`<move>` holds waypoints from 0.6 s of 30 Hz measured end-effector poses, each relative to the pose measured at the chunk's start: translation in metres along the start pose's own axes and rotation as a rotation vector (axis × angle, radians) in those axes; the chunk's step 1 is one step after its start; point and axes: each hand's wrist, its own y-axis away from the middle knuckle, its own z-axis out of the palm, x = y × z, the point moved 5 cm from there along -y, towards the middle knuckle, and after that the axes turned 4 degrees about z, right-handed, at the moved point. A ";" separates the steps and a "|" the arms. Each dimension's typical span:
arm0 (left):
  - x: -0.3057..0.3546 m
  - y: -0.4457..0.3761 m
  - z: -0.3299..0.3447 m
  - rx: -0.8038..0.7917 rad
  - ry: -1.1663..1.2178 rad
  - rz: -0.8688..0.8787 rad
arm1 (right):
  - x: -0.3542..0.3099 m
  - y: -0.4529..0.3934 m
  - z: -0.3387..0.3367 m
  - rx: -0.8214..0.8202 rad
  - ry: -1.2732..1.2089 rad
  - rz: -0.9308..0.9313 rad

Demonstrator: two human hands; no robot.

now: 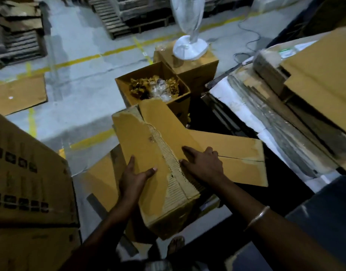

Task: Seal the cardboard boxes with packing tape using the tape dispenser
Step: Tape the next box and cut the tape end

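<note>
Holding cardboard box (pixel 160 163) at frame centre, long axis running upper left to lower right. My left hand (pixel 136 178) and right hand (pixel 204 166) spread flat on top flaps. No tape dispenser visible.

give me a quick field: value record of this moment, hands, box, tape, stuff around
setting: warehouse floor with yellow lines
box in hand: cardboard box, tilted, top flaps folded shut, outer paper torn along the seam
left hand: left hand flat on the box's left side
right hand: right hand pressing on the top flap
tape dispenser: not in view
tape on seam: none visible
behind: open box with crumpled packing scraps
further back: white fan base on a closed box
</note>
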 end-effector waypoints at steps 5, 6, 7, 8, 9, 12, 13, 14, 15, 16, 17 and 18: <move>0.083 0.009 0.037 -0.164 -0.037 0.193 | 0.052 0.034 -0.076 0.119 -0.046 0.151; 0.101 0.013 0.049 -0.208 -0.050 0.230 | 0.068 0.044 -0.087 0.152 -0.064 0.198; 0.116 0.017 0.059 -0.245 -0.064 0.264 | 0.084 0.053 -0.095 0.182 -0.079 0.240; 0.130 0.022 0.069 -0.278 -0.081 0.303 | 0.099 0.063 -0.101 0.212 -0.090 0.280; 0.146 0.030 0.083 -0.319 -0.099 0.344 | 0.118 0.075 -0.107 0.247 -0.102 0.328; 0.185 0.064 0.126 -0.437 -0.130 0.471 | 0.167 0.118 -0.124 0.344 -0.132 0.457; 0.195 0.077 0.139 -0.462 -0.137 0.514 | 0.180 0.133 -0.128 0.349 -0.129 0.500; 0.204 0.095 0.155 -0.499 -0.148 0.558 | 0.198 0.153 -0.130 0.368 -0.132 0.555; 0.211 0.112 0.170 -0.539 -0.145 0.587 | 0.212 0.172 -0.131 0.390 -0.144 0.612; 0.217 0.133 0.188 -0.590 -0.136 0.617 | 0.227 0.197 -0.133 0.420 -0.170 0.680; 0.218 0.144 0.199 -0.625 -0.122 0.621 | 0.235 0.213 -0.133 0.433 -0.196 0.723; 0.222 0.164 0.213 -0.670 -0.113 0.644 | 0.247 0.235 -0.132 0.450 -0.224 0.774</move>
